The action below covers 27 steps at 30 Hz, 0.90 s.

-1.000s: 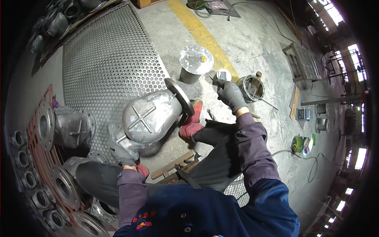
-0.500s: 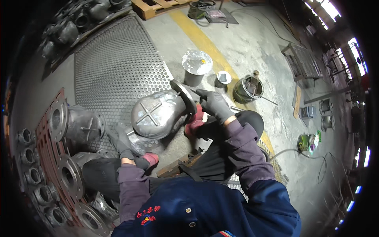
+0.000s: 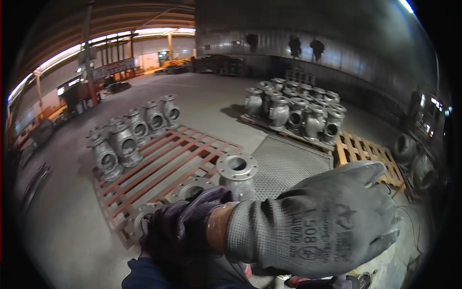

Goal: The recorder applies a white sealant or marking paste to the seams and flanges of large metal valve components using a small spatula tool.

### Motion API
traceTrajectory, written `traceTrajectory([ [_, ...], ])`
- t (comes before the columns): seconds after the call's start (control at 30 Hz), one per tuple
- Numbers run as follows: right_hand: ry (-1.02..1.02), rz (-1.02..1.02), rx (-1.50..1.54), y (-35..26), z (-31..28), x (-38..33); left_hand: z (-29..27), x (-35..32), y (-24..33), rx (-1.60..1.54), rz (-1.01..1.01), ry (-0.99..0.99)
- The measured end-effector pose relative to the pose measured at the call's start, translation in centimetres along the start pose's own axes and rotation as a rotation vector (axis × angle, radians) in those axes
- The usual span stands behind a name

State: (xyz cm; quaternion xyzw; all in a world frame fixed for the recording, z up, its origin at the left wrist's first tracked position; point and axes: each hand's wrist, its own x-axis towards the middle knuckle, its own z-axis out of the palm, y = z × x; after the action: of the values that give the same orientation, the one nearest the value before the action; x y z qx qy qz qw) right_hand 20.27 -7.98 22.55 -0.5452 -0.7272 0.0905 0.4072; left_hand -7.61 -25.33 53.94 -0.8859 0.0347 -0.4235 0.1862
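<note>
Your gloved hand [image 3: 317, 221] fills the near right of the view, raised close to the camera with its back toward you; which of your two hands it is cannot be told from here. The grey knit glove [image 3: 288, 231] covers it to the wrist, where a strip of bare skin shows before the dark purple sleeve cuff [image 3: 185, 226]. The fingers lie pressed together side by side and curl away toward the right, and they hold nothing that shows; whether the palm side grips anything is hidden. Just beyond the wrist, near the middle, a grey flanged valve body [image 3: 237, 173] stands upright with its round opening facing up, beside the perforated metal sheet [image 3: 288, 161]. To its left lies a red steel pallet frame [image 3: 159, 166], with a row of grey valve castings [image 3: 127, 137] along its far left edge. Farther off on the right, a tight cluster of similar castings [image 3: 293, 111] sits on a wooden pallet [image 3: 363, 154]. The concrete floor [image 3: 62, 226] stretches left and far toward the lit hall side.
</note>
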Motion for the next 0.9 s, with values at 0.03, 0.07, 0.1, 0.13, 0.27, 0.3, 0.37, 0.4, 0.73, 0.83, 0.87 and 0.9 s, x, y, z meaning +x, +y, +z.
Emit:
traceTrajectory([
  [0.03, -0.026, -0.019, 0.028, -0.9, 1.4, 0.4, -0.9, -0.4, 0.4, 0.038, -0.030, -0.041],
  [0.07, -0.059, -0.024, 0.053, -1.4, 2.7, 0.0, -1.3, -0.7, 1.0, 0.061, -0.068, -0.082],
  [0.1, -0.095, -0.022, 0.078, -1.7, 3.8, -0.7, -1.6, -1.0, 1.5, 0.077, -0.109, -0.122],
  [0.13, -0.121, -0.008, 0.096, -1.6, 4.7, -1.5, -1.5, -1.4, 1.5, 0.079, -0.139, -0.159],
  [0.27, -0.202, 0.045, 0.160, -1.2, 6.7, -3.9, -0.6, -2.0, 1.2, 0.089, -0.236, -0.299],
  [0.3, -0.210, 0.054, 0.164, -0.8, 6.5, -4.1, -0.1, -1.9, 1.0, 0.094, -0.248, -0.323],
  [0.37, -0.202, 0.091, 0.152, 0.4, 4.8, -4.7, 1.1, -1.3, 0.6, 0.083, -0.245, -0.353],
  [0.4, -0.193, 0.125, 0.137, 1.4, 3.5, -5.8, 2.1, -0.9, 0.6, 0.062, -0.238, -0.362],
  [0.73, 0.109, 0.505, -0.203, 8.6, -22.3, -18.8, 13.8, 7.9, 0.7, -0.184, 0.050, -0.241],
  [0.83, 0.191, 0.600, -0.224, 8.9, -25.4, -21.8, 16.2, 9.8, 0.5, -0.219, 0.127, -0.272],
  [0.87, 0.227, 0.632, -0.221, 9.2, -25.9, -22.5, 17.2, 10.5, 0.1, -0.227, 0.163, -0.290],
  [0.9, 0.251, 0.686, -0.198, 9.0, -25.0, -24.4, 18.1, 10.7, 0.0, -0.254, 0.193, -0.332],
])
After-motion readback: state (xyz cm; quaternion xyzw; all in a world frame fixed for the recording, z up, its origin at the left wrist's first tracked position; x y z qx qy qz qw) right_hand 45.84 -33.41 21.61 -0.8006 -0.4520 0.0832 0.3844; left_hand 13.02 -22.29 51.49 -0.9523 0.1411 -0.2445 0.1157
